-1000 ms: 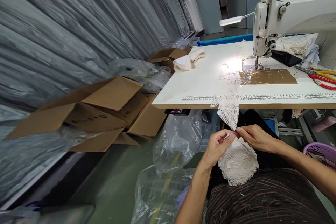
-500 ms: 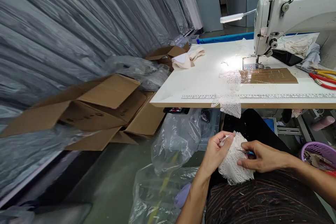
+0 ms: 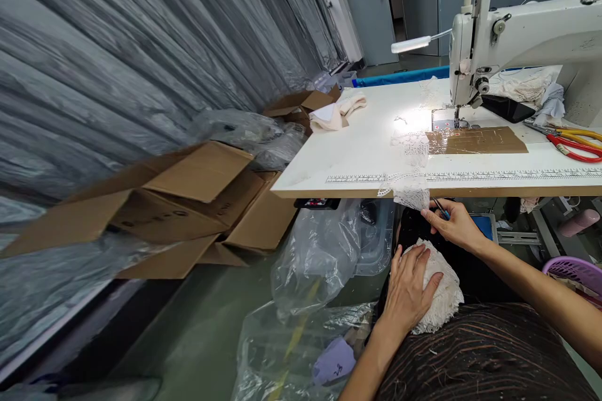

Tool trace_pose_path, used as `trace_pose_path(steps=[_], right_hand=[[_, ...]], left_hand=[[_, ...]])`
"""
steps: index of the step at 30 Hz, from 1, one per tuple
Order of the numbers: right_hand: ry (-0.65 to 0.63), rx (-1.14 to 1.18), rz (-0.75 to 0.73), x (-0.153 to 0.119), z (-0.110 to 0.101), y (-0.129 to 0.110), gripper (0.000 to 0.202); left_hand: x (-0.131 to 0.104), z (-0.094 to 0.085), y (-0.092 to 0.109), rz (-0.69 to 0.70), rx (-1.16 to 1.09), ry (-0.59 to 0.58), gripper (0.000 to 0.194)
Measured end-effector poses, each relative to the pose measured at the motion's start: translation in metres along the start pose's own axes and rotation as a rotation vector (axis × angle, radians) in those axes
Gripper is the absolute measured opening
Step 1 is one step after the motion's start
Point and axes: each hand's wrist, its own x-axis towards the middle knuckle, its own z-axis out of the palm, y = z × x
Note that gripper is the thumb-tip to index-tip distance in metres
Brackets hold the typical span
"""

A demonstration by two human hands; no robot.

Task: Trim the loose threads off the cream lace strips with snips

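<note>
My left hand (image 3: pixel 407 288) lies flat with its fingers spread on a bundled piece of white lace (image 3: pixel 446 291) on my lap. Up at the table's front edge, my right hand (image 3: pixel 457 225) is closed around small thread snips (image 3: pixel 441 208) with a blue part and a dark pointed tip. Its thumb and fingertips reach the lower corner of a white lace strip (image 3: pixel 410 193) that hangs over the edge; whether they pinch it I cannot tell. The rest of that strip runs back over the tabletop toward the needle area.
A white sewing machine (image 3: pixel 475 44) stands on the white table (image 3: pixel 348 156), with brown tape (image 3: pixel 480 140) before the needle. Red- and yellow-handled scissors (image 3: pixel 571 141) lie right. Open cardboard boxes (image 3: pixel 197 169) and clear plastic bags (image 3: pixel 324 257) are at left, a purple basket (image 3: pixel 576 272) at lower right.
My right hand has moved from the lap lace up to the hanging strip, carrying the snips. My left hand has let go its pinch and now rests flat on the lap lace.
</note>
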Motion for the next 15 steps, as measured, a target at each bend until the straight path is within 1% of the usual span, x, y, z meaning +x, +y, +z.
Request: trace_pose_path(steps=[2, 3, 5, 7, 9, 10, 12, 15], right_hand=[[0.024, 0.001, -0.086, -0.003, 0.004, 0.001, 0.045], [0.015, -0.005, -0.128, -0.007, 0.006, 0.001, 0.046], [-0.054, -0.02, -0.198, -0.02, 0.007, -0.003, 0.042], [-0.165, -0.034, -0.25, -0.035, 0.007, -0.01, 0.036], [-0.299, -0.065, -0.288, -0.051, 0.005, -0.017, 0.031], [-0.367, -0.093, -0.302, -0.058, 0.004, -0.02, 0.029], [-0.483, -0.163, -0.322, -0.069, 0.0, -0.023, 0.026], [-0.599, -0.249, -0.346, -0.077, -0.007, -0.023, 0.019]], left_hand=[[0.01, -0.011, 0.0, -0.136, -0.19, 0.041, 0.039], [0.016, -0.017, 0.0, -0.219, -0.324, 0.071, 0.043], [0.031, -0.029, 0.0, -0.375, -0.68, 0.104, 0.057], [0.046, -0.038, 0.0, -0.488, -1.075, 0.055, 0.077], [0.058, -0.045, -0.001, -0.56, -1.364, -0.026, 0.092], [0.062, -0.048, -0.001, -0.58, -1.445, -0.052, 0.096], [0.066, -0.052, -0.004, -0.585, -1.501, -0.072, 0.096], [0.065, -0.058, -0.006, -0.596, -1.42, -0.126, 0.08]])
